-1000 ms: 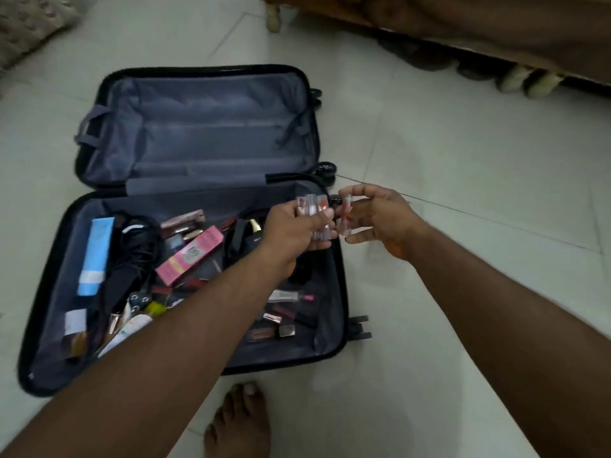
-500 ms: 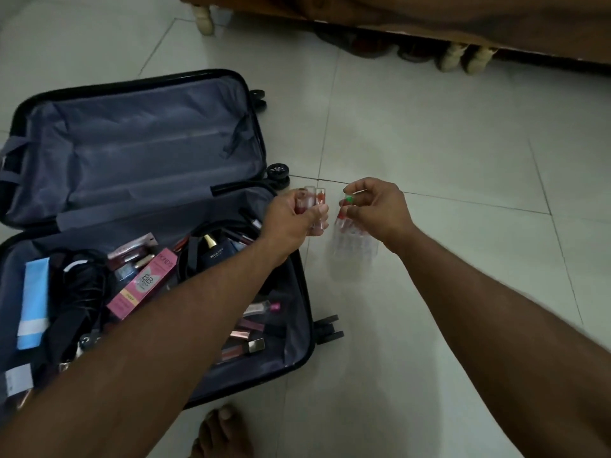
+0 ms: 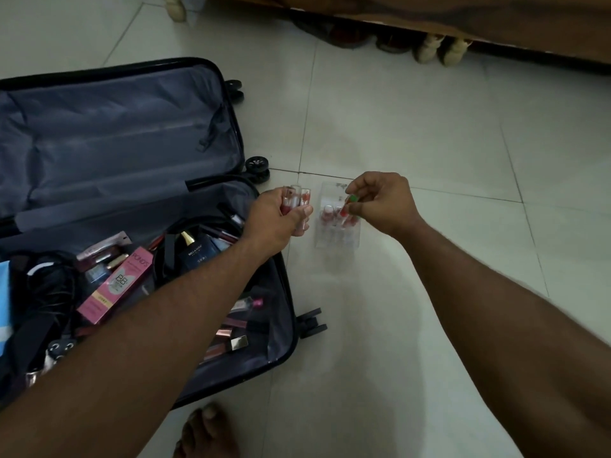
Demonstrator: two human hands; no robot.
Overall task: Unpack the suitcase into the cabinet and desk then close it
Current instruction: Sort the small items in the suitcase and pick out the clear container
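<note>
**Small tubes over the clear case, beside the open suitcase**

The suitcase [image 3: 139, 206] lies flat and wide open on the tiled floor [image 3: 429, 127], black shell, grey lining. Its far half shows only bare lining and a strap. The near half is packed: a pink Pond's BB box [image 3: 115, 285], a dark blue perfume bottle [image 3: 195, 252] with a gold cap, a black tangle of cord [image 3: 46, 292], a light blue item at the left edge, and several lipstick-like tubes [image 3: 231, 335] toward the near right corner.

Just to the right of the suitcase, on the floor, sits a clear plastic case [image 3: 337, 223] with small reddish tubes standing inside it; the exact count cannot be told.

The left hand [image 3: 274, 219], above the suitcase's right rim, grips a bunch of small clear tubes [image 3: 297, 203] with red contents, fingers curled round them. The right hand [image 3: 380, 203], over the clear case, pinches a small green-and-red tube [image 3: 348, 204] between thumb and fingertips.

A bare foot [image 3: 205, 434] stands on the floor near the suitcase's closest corner.
</note>
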